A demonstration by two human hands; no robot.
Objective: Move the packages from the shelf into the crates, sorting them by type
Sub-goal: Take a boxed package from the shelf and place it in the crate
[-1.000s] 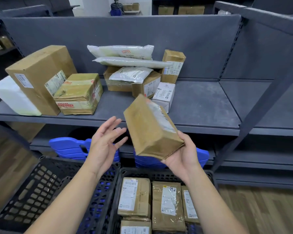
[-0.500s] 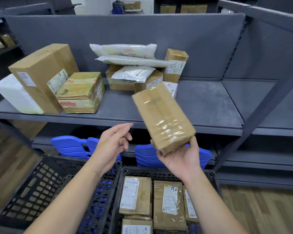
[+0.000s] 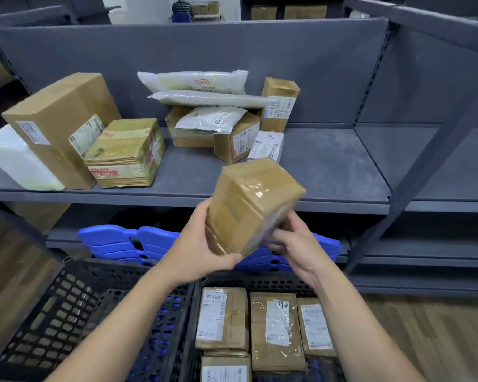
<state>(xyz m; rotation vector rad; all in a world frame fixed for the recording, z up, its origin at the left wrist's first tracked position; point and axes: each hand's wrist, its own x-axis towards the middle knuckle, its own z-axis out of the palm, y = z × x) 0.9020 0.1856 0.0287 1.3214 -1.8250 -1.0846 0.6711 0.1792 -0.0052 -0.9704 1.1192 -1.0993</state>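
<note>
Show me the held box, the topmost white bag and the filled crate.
held box (image 3: 255,201): head view, taped upper face.
topmost white bag (image 3: 193,81): head view, bag's middle.
filled crate (image 3: 260,282): head view, far rim.

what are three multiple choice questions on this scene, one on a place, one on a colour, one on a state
1. Where do the plastic bags lie? A in a crate; B on cardboard boxes on the shelf; C on the floor.
2. What colour are the plastic panels below the shelf? A red; B green; C blue.
3. How is the taped brown box held? A by both hands; B by one hand; C not held.
Key: B, the bags rest atop boxes; C, the panels are blue; A, left hand and right hand both grip it.
</note>
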